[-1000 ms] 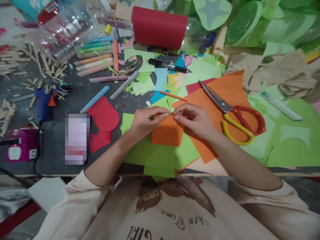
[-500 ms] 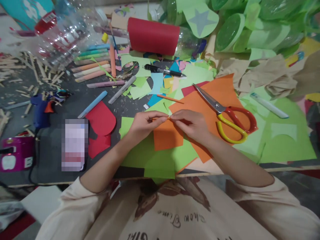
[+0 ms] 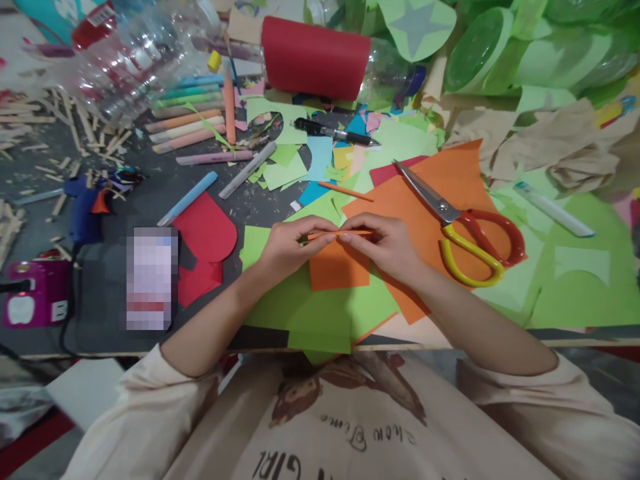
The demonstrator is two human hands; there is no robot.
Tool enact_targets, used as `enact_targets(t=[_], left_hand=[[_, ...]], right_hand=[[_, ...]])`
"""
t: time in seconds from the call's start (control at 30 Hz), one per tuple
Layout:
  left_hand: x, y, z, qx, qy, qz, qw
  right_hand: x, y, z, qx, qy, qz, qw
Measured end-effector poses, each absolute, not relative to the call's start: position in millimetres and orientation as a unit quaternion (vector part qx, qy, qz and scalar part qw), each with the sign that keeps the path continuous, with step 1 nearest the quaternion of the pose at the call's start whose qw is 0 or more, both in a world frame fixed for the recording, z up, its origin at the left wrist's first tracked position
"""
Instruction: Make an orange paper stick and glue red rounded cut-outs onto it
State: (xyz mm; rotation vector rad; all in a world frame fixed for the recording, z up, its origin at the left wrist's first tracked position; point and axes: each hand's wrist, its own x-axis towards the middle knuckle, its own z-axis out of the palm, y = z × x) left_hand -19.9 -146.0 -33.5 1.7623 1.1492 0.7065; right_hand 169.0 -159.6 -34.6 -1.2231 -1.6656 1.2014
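A small orange paper piece [image 3: 339,265] lies on green paper sheets [image 3: 320,313] near the table's front edge. Its far edge is curled into a thin roll [image 3: 340,233]. My left hand [image 3: 287,245] pinches the roll's left end with thumb and fingers closed. Pinching the right end is my right hand [image 3: 385,243], fingers also closed. Both hands meet over the orange piece. A larger orange sheet [image 3: 440,187] lies under my right hand.
Red-and-yellow scissors [image 3: 465,223] lie on the orange sheet to the right. A red paper roll [image 3: 315,57], pens and markers [image 3: 190,123], a black pen [image 3: 333,131], a blue glue gun [image 3: 83,207], wooden sticks [image 3: 30,133], plastic bottles and scraps crowd the table.
The orange piece's far edge has been rolled tighter between my fingers; the roll now shows as a thin tube. My hands stay in the same place.
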Motion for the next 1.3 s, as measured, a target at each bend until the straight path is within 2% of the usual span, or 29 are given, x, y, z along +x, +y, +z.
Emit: enact_targets(t=[0.47, 0.83, 1.3], left_hand=[[-19.1, -145.3, -30.2, 0.689, 0.475, 0.277, 0.472], [-25.6, -139.5, -32.8, 0.660, 0.501, 0.329, 0.453], [-29.5, -133.4, -35.6, 0.610, 0.506, 0.353, 0.498]], right_hand=[[169.4, -160.8, -34.9, -0.489, -0.632, 0.457, 0.391], [174.1, -154.5, -36.9, -0.509, -0.544, 0.516, 0.423], [180.7, -151.6, -37.7, -0.522, -0.558, 0.456, 0.456]])
